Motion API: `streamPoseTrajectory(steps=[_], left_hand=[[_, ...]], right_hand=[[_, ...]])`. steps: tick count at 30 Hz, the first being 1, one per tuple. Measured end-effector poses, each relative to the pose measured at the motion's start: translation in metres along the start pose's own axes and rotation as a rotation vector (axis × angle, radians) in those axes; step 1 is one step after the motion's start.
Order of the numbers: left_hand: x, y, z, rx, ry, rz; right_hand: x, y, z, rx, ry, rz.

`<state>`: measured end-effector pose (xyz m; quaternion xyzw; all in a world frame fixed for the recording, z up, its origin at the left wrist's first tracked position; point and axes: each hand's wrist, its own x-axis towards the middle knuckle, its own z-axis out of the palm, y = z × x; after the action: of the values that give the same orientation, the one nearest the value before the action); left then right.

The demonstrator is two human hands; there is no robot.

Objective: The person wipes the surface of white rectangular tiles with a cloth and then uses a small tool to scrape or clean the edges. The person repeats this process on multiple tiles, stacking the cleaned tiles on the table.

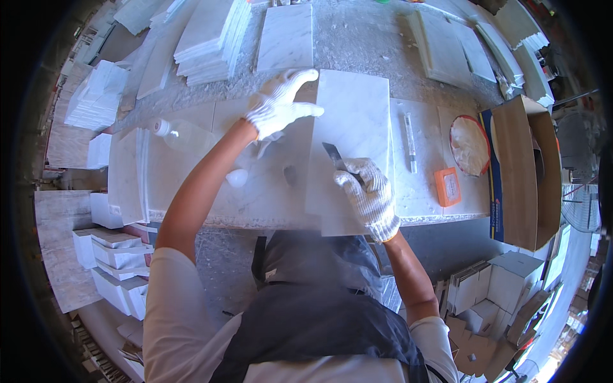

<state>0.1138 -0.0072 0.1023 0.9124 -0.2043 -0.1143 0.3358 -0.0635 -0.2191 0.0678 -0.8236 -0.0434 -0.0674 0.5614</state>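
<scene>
A pale grey-veined marble tile (pixel 353 108) lies in front of me, its near end reaching the table's front edge. My right hand (pixel 367 198), in a white knitted glove, is closed around a flat dark blade like a scraper (pixel 332 155), held over the tile's lower part. The blade points up and left; its handle is hidden in the fist. My left hand (pixel 281 105), also gloved, is open at the tile's upper left edge, with thumb and fingers apart. Whether its fingertips touch the edge, I cannot tell. A small grey piece (pixel 290 175) lies left of the tile.
A white round lump (pixel 237 178) and a clear bottle (pixel 182 135) lie left. On the right are a slim tube (pixel 410 143), an orange box (pixel 448 187), a red-rimmed bowl of white material (pixel 469 145) and an open cardboard box (pixel 548 185). Tile stacks (pixel 214 38) stand behind.
</scene>
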Motion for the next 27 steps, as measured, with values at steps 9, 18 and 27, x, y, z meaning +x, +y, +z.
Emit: streamPoseTrajectory(steps=[9,18,27], left_hand=[[0.101,-0.049,0.001,0.015,-0.3,-0.098],[0.072,-0.038,0.005,0.334,0.024,0.366],[0.037,-0.019,0.04,0.551,0.238,0.514]], right_hand=[[0.021,0.005,0.003,-0.024,-0.024,-0.025],[0.015,0.0,-0.011,0.165,-0.076,0.182],[0.024,0.012,-0.029,0.151,0.112,0.132]])
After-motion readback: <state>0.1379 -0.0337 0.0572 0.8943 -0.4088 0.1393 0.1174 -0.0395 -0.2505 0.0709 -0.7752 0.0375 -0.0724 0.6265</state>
